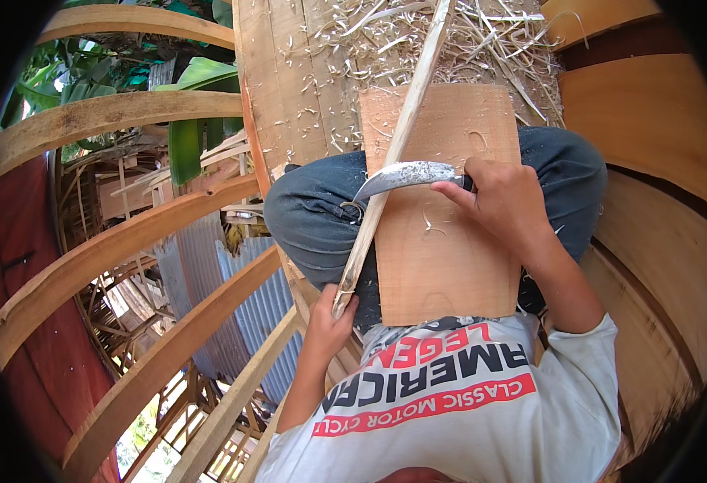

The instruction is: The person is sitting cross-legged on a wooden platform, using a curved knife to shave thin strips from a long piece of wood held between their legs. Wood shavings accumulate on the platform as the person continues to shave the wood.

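My right fingers (478, 169) curl closed round the dark handle of the knife (418, 174), thumb stretched out toward the pale stick (410, 121), which the blade crosses. My left fingers (329, 303) clasp its near end. The stick slants across the board (450, 266) on my lap, toward curly shavings (490, 44).

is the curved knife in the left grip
No, the right grip holds the curved knife, while the left grip holds the lower end of the wooden stick.
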### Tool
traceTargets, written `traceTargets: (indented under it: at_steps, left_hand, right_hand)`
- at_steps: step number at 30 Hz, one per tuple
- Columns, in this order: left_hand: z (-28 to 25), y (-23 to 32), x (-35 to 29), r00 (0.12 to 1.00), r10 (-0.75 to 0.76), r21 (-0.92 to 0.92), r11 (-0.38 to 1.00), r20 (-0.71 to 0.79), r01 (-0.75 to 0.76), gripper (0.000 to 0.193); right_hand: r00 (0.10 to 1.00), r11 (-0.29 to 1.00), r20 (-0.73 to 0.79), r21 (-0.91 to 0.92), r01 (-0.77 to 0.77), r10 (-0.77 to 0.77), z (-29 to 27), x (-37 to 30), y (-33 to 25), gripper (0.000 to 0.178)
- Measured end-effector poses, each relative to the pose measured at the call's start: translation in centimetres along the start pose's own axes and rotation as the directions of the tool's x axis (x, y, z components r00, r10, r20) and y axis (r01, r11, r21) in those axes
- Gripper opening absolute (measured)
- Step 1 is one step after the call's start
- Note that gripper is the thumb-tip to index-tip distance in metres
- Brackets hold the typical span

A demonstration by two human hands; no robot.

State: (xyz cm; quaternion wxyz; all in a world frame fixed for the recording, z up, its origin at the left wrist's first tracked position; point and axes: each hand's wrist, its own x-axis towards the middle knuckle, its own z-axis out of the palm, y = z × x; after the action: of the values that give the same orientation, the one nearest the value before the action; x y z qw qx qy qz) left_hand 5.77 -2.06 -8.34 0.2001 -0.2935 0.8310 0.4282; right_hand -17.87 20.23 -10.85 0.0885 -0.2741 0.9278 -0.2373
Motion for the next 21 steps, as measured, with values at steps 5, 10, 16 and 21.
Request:
traceTargets:
  at_steps: [5,10,16,21]
  left_hand:
    - [0.1,0.2,0.0,1.000,-0.031,-0.016,0.999,-0.003,0.031,0.016]
    - [-0.1,0.5,0.0,1.000,-0.011,-0.042,0.999,0.004,0.011,0.017]
    - [-0.2,0.2,0.1,1.000,-0.015,-0.054,0.998,0.021,0.016,0.017]
    - [-0.1,-0.3,0.2,1.000,0.008,-0.070,0.997,0.015,-0.007,0.018]
  right_hand:
    - [0.998,0.995,-0.055,-0.096,0.011,-0.017,-0.2,0.9,0.2,0.063]
    - [0.996,0.990,-0.085,-0.144,0.012,-0.024,0.1,1.1,0.3,0.062]
    - [0.993,0.986,-0.120,-0.163,-0.021,0.001,0.1,1.3,0.7,0.061]
    - [0.992,0.984,-0.118,-0.168,-0.052,0.032,-0.5,1.7,0.3,0.061]
